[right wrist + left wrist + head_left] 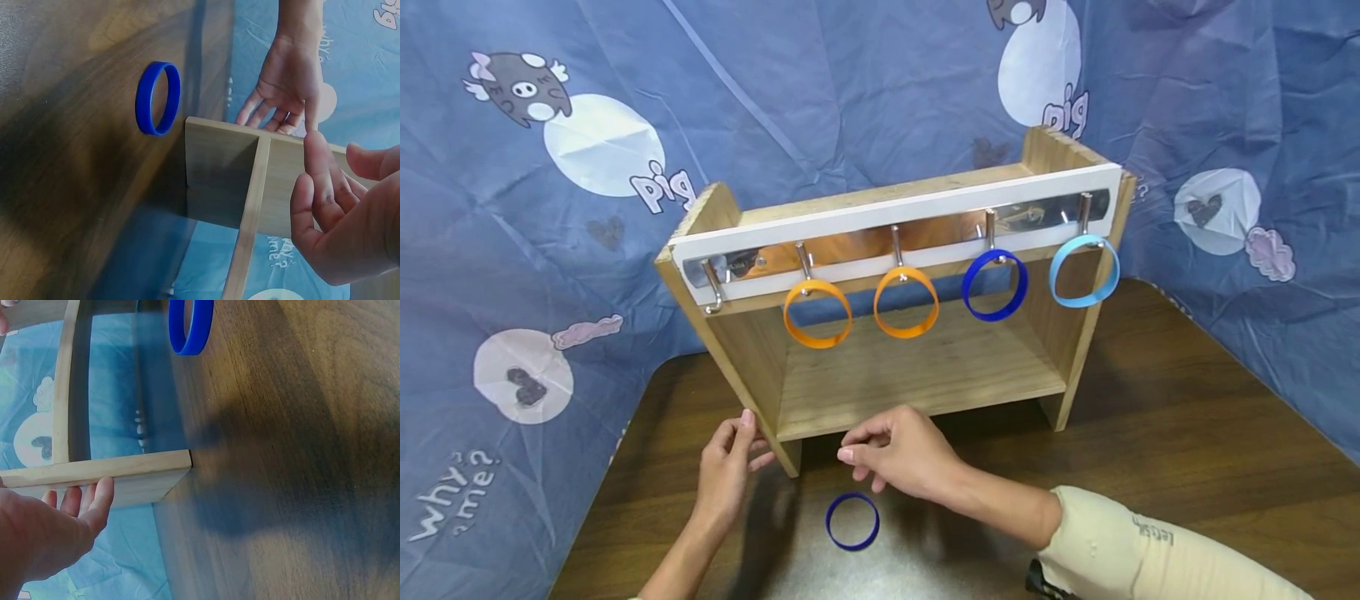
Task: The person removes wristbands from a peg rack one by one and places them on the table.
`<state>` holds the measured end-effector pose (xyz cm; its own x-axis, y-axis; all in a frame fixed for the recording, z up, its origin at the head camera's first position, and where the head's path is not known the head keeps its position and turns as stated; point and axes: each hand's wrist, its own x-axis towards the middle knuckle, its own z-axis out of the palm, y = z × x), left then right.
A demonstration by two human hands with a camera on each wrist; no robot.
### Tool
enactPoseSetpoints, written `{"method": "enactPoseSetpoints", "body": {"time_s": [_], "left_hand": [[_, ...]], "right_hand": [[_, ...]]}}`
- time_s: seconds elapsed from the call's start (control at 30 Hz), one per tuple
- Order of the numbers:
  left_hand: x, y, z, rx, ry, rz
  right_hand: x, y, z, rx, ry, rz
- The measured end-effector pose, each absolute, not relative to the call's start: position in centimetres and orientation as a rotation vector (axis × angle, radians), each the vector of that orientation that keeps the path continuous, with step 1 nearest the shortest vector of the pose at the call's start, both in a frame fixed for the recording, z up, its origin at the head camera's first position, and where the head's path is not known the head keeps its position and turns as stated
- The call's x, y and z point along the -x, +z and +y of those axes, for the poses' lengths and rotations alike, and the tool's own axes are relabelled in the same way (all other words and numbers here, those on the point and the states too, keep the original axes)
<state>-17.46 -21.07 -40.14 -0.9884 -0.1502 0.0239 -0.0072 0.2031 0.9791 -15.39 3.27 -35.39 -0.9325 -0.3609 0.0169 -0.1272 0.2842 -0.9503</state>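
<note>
My left hand [721, 471] rests at the lower left side panel [730, 358] of a wooden rack, its fairly straight fingers against the outer face in the left wrist view. In front of the rack's shelf [925, 375] hovers my right hand [913, 454], fingers loosely bent with nothing between them. A dark blue wristband [852, 547] lies on the table below the right hand. Along the rack's top, two orange wristbands [786, 317], a blue wristband [967, 287] and a light blue wristband [1056, 279] hang from metal hooks. The leftmost hook [712, 285] is bare.
The rack stands on a dark wooden table [1187, 433]. A blue cloth [865, 83] with pig prints hangs behind and at both sides. A white board [865, 208] with a shiny metal strip carries the hooks. A small black object [1045, 581] shows by the right sleeve.
</note>
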Motion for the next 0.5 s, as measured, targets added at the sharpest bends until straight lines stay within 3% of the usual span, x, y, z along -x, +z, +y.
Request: {"method": "enactPoseSetpoints", "body": {"time_s": [0.5], "left_hand": [[17.46,-40.14,-21.03,-0.148,-1.919,-2.333]], "right_hand": [[15.94,-34.61,3.15,0.424,-1.817,2.305]]}}
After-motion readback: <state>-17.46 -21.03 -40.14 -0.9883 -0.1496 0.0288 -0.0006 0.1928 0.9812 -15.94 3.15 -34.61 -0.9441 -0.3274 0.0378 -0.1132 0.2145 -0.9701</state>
